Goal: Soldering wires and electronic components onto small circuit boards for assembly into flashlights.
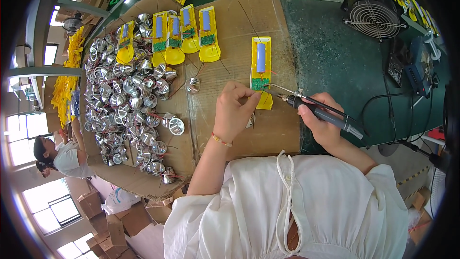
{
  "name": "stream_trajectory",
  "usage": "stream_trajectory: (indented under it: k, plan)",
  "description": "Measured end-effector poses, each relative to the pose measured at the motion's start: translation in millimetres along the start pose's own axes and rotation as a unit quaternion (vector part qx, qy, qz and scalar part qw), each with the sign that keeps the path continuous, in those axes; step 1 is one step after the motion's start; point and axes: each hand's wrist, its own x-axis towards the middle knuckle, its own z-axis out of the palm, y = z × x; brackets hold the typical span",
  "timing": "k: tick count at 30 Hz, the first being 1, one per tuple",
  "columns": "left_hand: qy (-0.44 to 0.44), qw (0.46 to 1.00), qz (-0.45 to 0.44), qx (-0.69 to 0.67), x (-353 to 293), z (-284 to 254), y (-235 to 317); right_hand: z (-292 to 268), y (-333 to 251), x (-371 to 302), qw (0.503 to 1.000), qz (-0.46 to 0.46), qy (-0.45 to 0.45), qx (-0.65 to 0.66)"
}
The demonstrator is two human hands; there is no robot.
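Note:
On the cardboard before me lies a yellow plastic flashlight housing (pixel 265 103) with a blue cylindrical battery (pixel 261 58) and a small green circuit board (pixel 258 82). My right hand (pixel 323 123) grips a soldering iron (pixel 318 111) with a thin curved metal tube along it; its tip is at the board's lower edge. My left hand (pixel 235 107) is closed in a pinch beside the board, close to the tip. What its fingers hold is too small to make out. Thin red wires stick out by the board.
Many silver reflector cups (pixel 129 86) with red wires fill the cardboard (pixel 239 129) at left. Several yellow housings (pixel 209 50) lie beyond them. A black fan (pixel 376 17) and a soldering station (pixel 419 79) stand at right, with cables nearby. Another person (pixel 67 156) is far left.

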Motion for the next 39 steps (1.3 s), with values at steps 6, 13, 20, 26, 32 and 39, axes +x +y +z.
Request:
stream_trajectory:
  k: [6,13,20,26,32,39]
  plan:
    - [0.011,1.0,-0.011,-0.008,-0.2,2.5,-2.8,2.8,-5.0,6.1,0.999,0.022,0.002,0.024]
    - [0.008,0.999,-0.034,-0.014,1.5,1.3,-0.8,-7.2,-8.5,-2.2,0.997,0.019,0.049,0.061]
    - [0.011,0.999,-0.031,0.006,3.0,0.5,-1.7,-15.4,-2.5,-9.3,0.999,0.009,0.035,0.031]
    - [0.21,0.967,0.099,0.105,-5.6,-14.8,12.9,-18.5,2.1,-11.3,0.999,0.02,0.032,0.031]
    - [0.047,0.928,-0.133,0.345,-18.0,-28.8,4.5,-18.7,1.8,-6.5,0.999,0.023,0.013,0.031]
    - [0.083,0.989,-0.118,-0.032,-13.7,-9.8,-7.0,-16.4,3.2,-6.3,0.999,-0.017,0.027,0.016]
